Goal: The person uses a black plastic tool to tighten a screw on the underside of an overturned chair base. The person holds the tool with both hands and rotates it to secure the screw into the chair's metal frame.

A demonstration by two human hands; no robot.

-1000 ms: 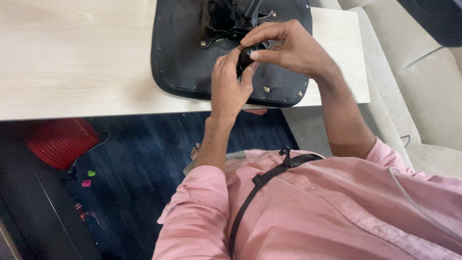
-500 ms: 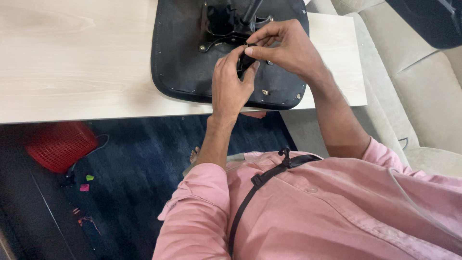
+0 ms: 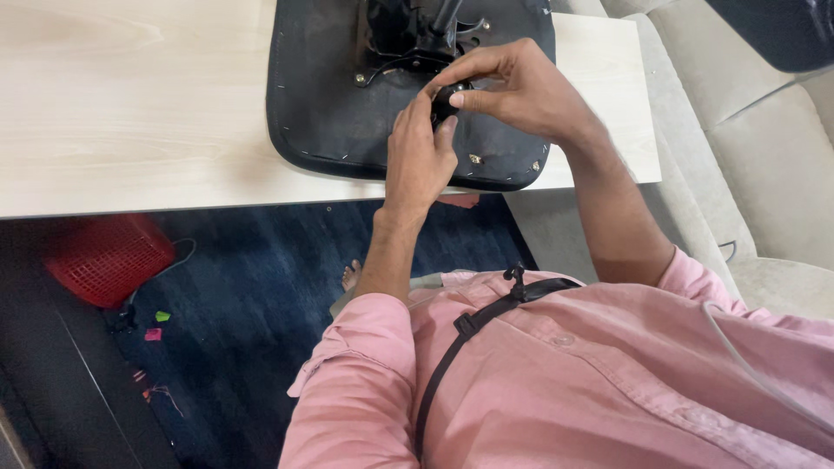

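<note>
An upturned black chair seat (image 3: 339, 104) lies on a pale wooden table (image 3: 130, 95), its underside facing up, with a black metal bracket (image 3: 408, 35) bolted at its middle. Both hands meet over the seat, just below the bracket. The right hand (image 3: 521, 91) reaches in from the right, thumb and fingers pinched narrowly around a small black knob (image 3: 447, 97). The left hand (image 3: 419, 156) comes up from below, fingers curled close and touching the same knob from underneath. The knob sits between the 2 hands, just above the seat's surface near the bracket. Below the table edge a red basket (image 3: 104, 256) stands on a dark blue rug (image 3: 252, 287), and a beige sofa (image 3: 764, 156) lies to the right
</note>
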